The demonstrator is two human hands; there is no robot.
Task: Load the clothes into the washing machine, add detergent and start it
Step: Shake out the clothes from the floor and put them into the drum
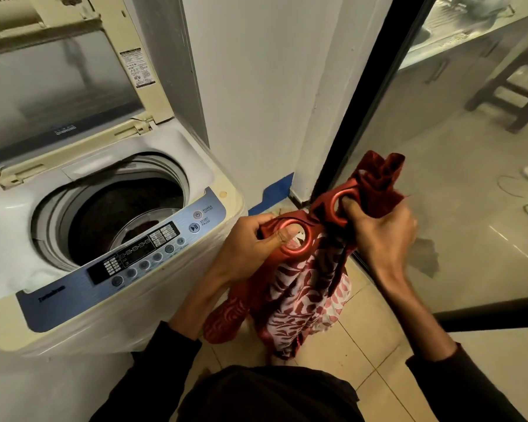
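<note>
While both hands keep it off the floor, the cloth hangs in front of the person, just right of the machine.

Cloth: red-and-white leaf-patterned curtain [299, 303], bunched, with red ring eyelets along its top edge; lower folds trail down toward the tiled floor [375, 345].
Left hand: left hand [250, 239] curled tight on the curtain's top edge, thumb laid across the near red eyelet [293, 239], fingers wrapped behind the fabric.
Right hand: right hand [381, 229] closed round a gathered wad of the dark red upper part, one finger hooked through a second eyelet [343, 205]; a tuft of fabric sticks up above the knuckles.
Sleeves: dark sleeves on both forearms, pushed back from the wrists.
Machine: top-loading washing machine [177, 303] to the left, lid [58, 83] raised and leaning back.
Drum: drum [153, 220] open, some dark red fabric lying at the bottom; how much, cannot tell.
Panel: blue control panel [128, 263] along the front edge, rows of round buttons, power and start/pause keys at its right end.
Wall: white wall [256, 86] behind, blue tape at its foot.
Right side: black-framed glass door [439, 178], with a room, a dark wooden stool [512, 86] and a counter seen through it.
</note>
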